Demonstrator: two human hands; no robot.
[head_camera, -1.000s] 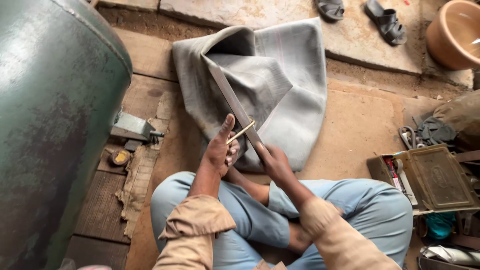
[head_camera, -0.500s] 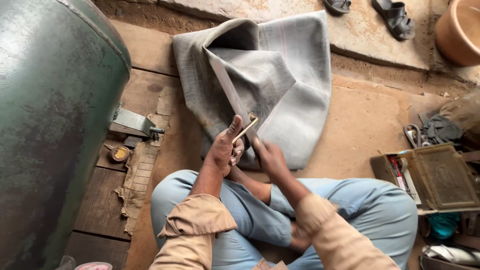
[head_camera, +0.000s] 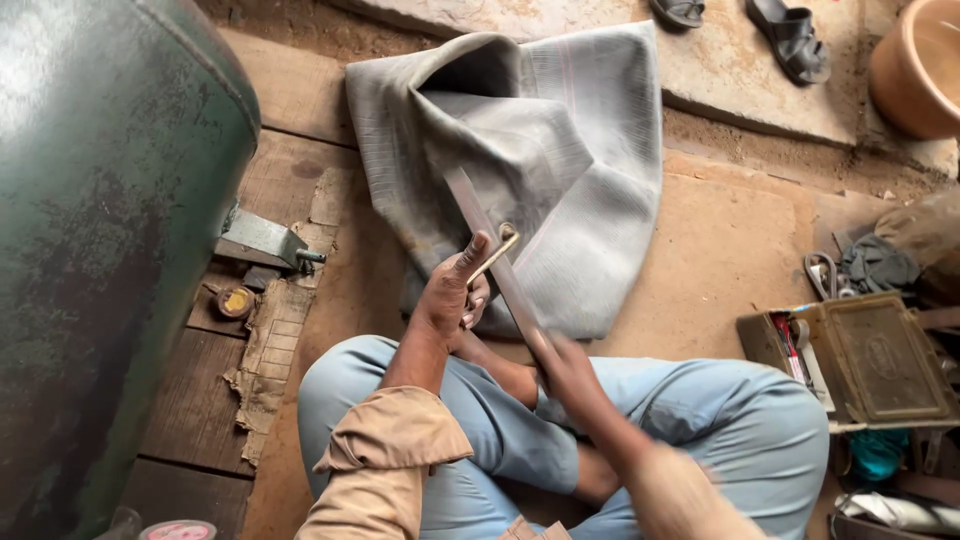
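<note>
Left fingers (head_camera: 470, 285) pinch brass valve stem (head_camera: 497, 252); right hand (head_camera: 570, 370) fingers wrap long flat file (head_camera: 495, 262); green metal box (head_camera: 880, 360) right.

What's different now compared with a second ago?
The right hand has slid back down the long flat file toward the lap and is blurred with motion. The left hand still pinches the brass valve stem against the file. The grey inner tube, green tank and toolbox lie as before.

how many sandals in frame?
2. One dark rubber sandal lies at the top edge, mostly cut off; the other dark strapped sandal lies just right of it on the pale stone slab. More may sit outside the view.
</note>
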